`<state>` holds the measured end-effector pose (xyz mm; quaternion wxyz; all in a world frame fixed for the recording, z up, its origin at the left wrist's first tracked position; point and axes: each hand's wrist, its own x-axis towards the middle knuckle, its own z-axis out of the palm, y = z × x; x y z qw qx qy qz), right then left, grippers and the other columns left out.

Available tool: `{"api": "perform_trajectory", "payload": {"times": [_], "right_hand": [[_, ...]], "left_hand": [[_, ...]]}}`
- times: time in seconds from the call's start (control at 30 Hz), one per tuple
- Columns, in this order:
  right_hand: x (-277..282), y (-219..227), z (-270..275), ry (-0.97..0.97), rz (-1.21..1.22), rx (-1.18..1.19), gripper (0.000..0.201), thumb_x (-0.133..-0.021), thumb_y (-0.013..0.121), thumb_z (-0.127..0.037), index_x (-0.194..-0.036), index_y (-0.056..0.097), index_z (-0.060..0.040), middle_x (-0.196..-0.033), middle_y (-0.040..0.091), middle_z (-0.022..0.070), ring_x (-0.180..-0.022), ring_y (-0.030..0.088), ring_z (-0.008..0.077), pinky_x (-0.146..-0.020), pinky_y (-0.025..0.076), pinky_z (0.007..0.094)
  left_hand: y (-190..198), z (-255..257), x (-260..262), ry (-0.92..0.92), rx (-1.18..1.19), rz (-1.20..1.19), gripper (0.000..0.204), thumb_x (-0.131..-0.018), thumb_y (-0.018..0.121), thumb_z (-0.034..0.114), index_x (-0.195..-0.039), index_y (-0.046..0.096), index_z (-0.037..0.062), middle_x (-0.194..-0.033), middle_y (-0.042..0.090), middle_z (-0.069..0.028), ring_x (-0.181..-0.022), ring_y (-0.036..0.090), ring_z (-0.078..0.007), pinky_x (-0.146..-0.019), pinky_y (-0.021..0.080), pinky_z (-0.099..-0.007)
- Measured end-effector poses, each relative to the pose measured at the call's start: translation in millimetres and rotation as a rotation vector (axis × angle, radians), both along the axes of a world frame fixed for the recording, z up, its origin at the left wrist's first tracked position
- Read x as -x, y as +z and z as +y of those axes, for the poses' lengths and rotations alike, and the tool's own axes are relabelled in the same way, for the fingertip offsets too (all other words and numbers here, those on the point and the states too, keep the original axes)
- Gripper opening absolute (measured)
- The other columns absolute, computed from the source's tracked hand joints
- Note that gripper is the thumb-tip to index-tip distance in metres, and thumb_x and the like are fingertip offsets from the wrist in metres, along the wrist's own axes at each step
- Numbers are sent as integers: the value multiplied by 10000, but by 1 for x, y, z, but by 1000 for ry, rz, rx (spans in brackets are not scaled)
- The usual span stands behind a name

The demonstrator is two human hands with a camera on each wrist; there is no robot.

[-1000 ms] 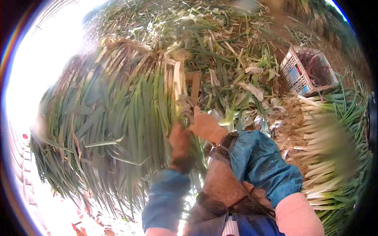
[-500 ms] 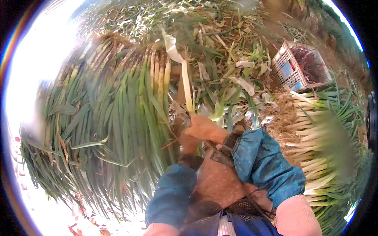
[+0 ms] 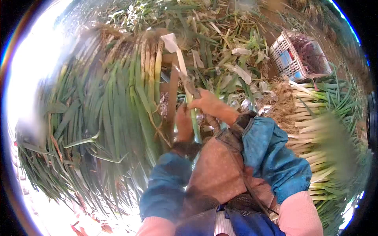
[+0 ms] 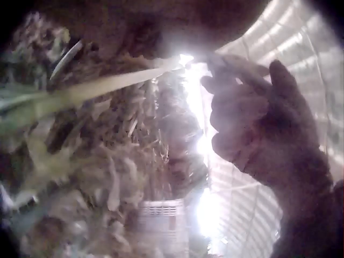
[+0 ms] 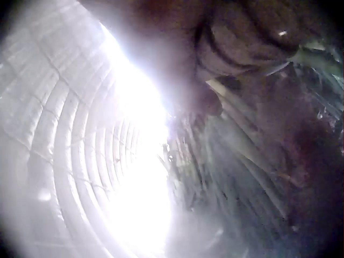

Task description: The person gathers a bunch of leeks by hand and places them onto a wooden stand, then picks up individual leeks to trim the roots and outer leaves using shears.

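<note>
In the head view, a single leek with a white stalk (image 3: 181, 63) stands roughly upright between the hands. My left hand (image 3: 184, 124) is curled round its lower, green part. My right hand (image 3: 214, 107) grips a long greyish tool (image 3: 189, 84) whose narrow tip lies beside the stalk; its exact shape is unclear. A pale loose layer (image 3: 170, 42) hangs at the leek's top end. The left wrist view shows the right hand (image 4: 258, 121) in silhouette with fingers bent, and the stalk (image 4: 91, 90) crossing at left. The right wrist view is dark and glared.
A thick row of untrimmed leeks (image 3: 114, 102) lies at left, beside a wooden board (image 3: 172, 94). Cleaned leeks (image 3: 311, 129) with white stems are stacked at right. Behind them stands a white crate (image 3: 284, 57). Leaf scraps (image 3: 236, 59) cover the ground ahead.
The hands have come apart slightly, the right one rising a little. The leek came into plain view, and the tool now reaches up along its stalk. The head view has shifted slightly.
</note>
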<state>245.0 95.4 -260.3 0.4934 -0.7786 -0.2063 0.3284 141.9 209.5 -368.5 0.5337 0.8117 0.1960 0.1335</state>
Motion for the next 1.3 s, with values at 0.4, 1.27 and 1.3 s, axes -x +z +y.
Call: {"api": "perform_trajectory", "payload": {"times": [0.4,1.27,1.3], "right_hand": [[-13,9,-48,-11,280,1,327,-742,614,-182,-980,504,12,-694,505,12,-544,462,91,-455,362,232],[39,24,28,259,-53,93,443,-708,597,-236,-956,471,109,-837,584,303,-836,582,430,-732,465,445],[42,28,29,272,-17,83,440,-714,589,-238,-938,473,122,-835,583,309,-836,583,438,-732,470,448]], "left_hand": [[-101,-45,-36,-168,243,527,435,-781,592,179,-1133,452,-34,-967,505,-236,-921,467,-427,-816,385,-469],[76,54,-3,221,-769,-22,270,-753,566,75,-988,464,-12,-901,495,-218,-866,477,-406,-763,399,-466],[87,57,-4,205,-813,-65,254,-755,564,79,-970,463,-12,-905,497,-220,-869,479,-406,-753,398,-474]]}}
